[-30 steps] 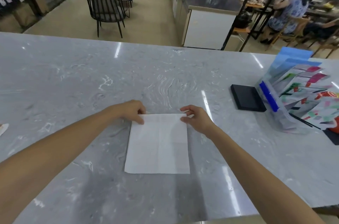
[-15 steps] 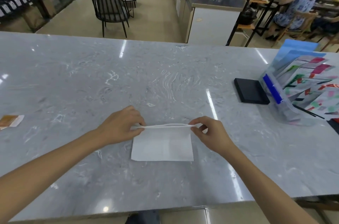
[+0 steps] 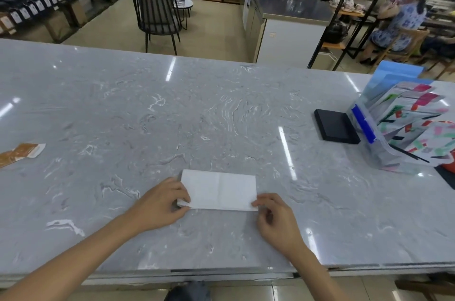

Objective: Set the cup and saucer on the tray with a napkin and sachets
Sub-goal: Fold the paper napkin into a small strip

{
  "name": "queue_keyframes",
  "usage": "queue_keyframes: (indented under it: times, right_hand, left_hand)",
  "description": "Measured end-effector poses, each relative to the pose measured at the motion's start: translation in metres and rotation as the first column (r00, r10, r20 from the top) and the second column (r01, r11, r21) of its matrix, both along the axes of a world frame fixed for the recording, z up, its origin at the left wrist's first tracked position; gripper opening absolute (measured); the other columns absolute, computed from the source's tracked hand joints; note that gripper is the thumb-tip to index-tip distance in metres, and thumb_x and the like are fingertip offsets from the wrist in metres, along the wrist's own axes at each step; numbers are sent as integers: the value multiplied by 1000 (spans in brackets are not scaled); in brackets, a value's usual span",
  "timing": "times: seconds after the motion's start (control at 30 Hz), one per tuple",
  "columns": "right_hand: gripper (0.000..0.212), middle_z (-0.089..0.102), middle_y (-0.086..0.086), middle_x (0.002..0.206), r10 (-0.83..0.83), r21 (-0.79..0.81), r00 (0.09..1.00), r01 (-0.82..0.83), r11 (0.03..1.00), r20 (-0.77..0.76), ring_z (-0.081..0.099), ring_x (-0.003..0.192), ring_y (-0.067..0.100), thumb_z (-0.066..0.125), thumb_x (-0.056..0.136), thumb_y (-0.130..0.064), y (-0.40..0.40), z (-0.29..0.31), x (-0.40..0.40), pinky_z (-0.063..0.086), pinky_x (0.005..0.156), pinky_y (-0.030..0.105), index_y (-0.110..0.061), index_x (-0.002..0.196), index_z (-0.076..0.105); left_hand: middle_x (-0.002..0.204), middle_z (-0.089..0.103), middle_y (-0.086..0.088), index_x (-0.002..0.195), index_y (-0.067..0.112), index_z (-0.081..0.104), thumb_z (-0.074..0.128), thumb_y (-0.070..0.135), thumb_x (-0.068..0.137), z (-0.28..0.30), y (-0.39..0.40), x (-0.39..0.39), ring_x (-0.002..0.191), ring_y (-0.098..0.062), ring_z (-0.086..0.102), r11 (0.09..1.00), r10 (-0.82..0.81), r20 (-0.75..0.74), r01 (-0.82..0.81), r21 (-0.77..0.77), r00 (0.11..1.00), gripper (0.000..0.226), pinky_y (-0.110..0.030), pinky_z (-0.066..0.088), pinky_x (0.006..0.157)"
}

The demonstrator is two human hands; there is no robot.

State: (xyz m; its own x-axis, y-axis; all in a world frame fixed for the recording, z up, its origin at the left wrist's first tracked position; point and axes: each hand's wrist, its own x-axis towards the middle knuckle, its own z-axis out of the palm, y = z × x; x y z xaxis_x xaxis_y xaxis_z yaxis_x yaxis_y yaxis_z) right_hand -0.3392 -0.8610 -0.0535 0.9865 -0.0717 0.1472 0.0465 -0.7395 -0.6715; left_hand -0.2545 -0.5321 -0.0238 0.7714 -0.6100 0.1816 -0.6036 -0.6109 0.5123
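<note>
Beyond the grey marbled surface (image 3: 197,116) in front of me, streaked with glints from the ceiling lights, a beige floor (image 3: 211,29) ran back to a black slatted chair (image 3: 155,15) near a small round table (image 3: 183,2). To the left stood dark shelving (image 3: 37,0) lined with bottles. A steel-topped white counter (image 3: 290,27) rose on the right, with black metal racks (image 3: 359,5) beside it.
</note>
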Motion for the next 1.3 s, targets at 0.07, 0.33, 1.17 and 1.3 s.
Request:
queue_keyframes:
  times: [0.07, 0.33, 1.17, 1.3]
  right_hand:
    - [23, 62, -6, 120, -34, -38, 999, 35, 999, 10, 65, 70, 4, 62, 84, -10, 7, 2, 0, 53, 61, 22, -22, 98, 75]
    - [43, 47, 7, 157, 108, -301, 989, -74, 951, 100, 45, 143, 25, 46, 103, -28, 78, 12, 45, 44, 112, 41, -16, 144, 55]
    - [71, 46, 12, 137, -315, -353, 906, 207, 913, -283, 51, 121, 31, 52, 96, -53, 57, 24, 45, 51, 93, 39, -10, 148, 31]
    - [69, 50, 16, 131, -270, -242, 821, 166, 956, -504, 60, 116, 37, 65, 92, -52, 41, 34, 48, 50, 89, 40, -6, 135, 36]
  left_hand:
    - [90, 68, 10, 87, 21, 77, 76, 25, 86, -1, -3, -1, 88, -9, 55, 999, 39, -8, -39, 20, 999, 5, -30, 53, 76]
    - [120, 67, -1, 115, 17, 73, 57, 27, 94, 1, -58, 16, 117, -26, 60, 974, 213, 143, -221, 44, 967, 28, -39, 53, 89]
    - [167, -24, -6, 161, 22, -11, 14, 65, 100, -45, -46, -32, 153, -22, -27, 893, 204, -26, -175, 416, 979, 78, -38, -12, 127]
    - [169, -15, 0, 162, 26, 3, 14, 69, 97, -38, -44, -28, 156, -18, -16, 914, 212, -83, -167, 368, 974, 79, -38, -5, 128]
